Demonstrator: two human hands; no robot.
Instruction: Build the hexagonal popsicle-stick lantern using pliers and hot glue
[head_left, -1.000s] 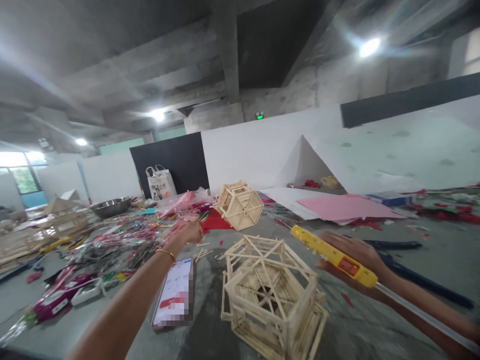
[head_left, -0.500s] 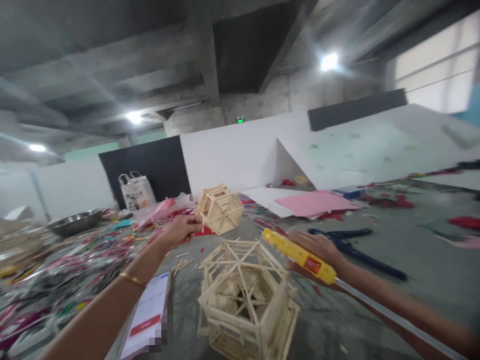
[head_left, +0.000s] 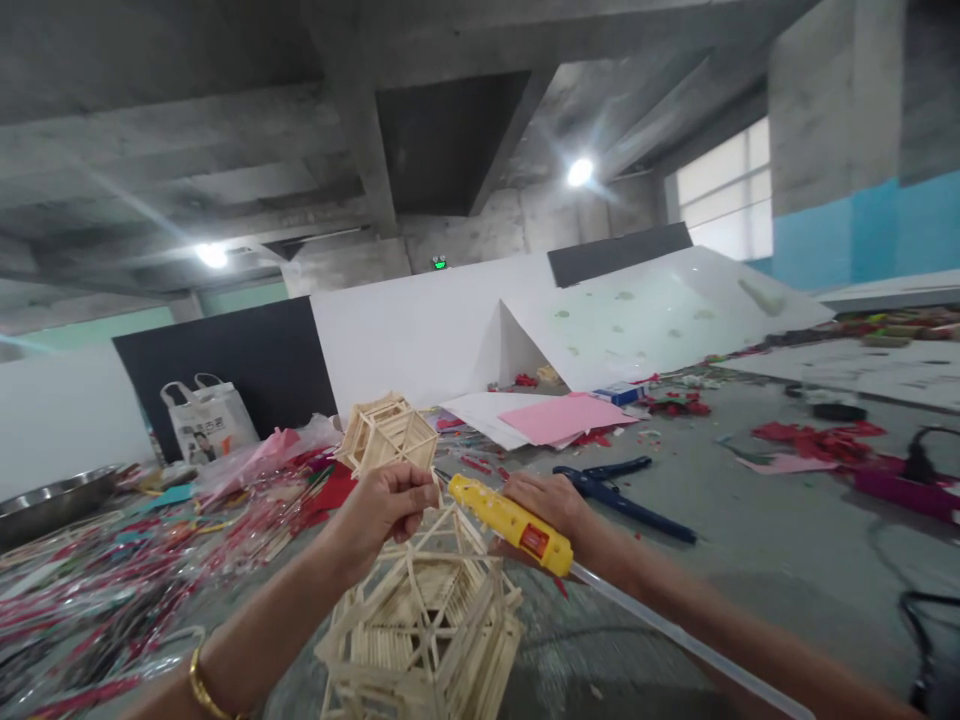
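My right hand (head_left: 544,505) is wrapped round a yellow glue gun (head_left: 510,520) with a long clear glue stick (head_left: 675,630) out of its back end. The gun's nozzle end is close to the fingertips of my left hand (head_left: 394,505). Those fingers are pinched on a short wooden stick (head_left: 438,493), mostly hidden. Below both hands stands a large six-sided stick frame (head_left: 420,640), layered from thin wooden sticks with spokes across its top. Behind my left hand sits a smaller stick frame (head_left: 390,435), tilted, with a spoked hexagonal face.
Blue-handled pliers (head_left: 626,495) lie right of my right hand. Pink paper (head_left: 562,415) rests on white sheets behind. Plastic-wrapped craft stems (head_left: 150,580) cover the left, near a metal bowl (head_left: 56,500) and a white bag (head_left: 210,420). A purple power strip (head_left: 904,488) lies at right.
My left hand has moved from beside the smaller frame to the glue gun's tip, above the large frame. The view has turned right, and the phone at lower left is out of sight.
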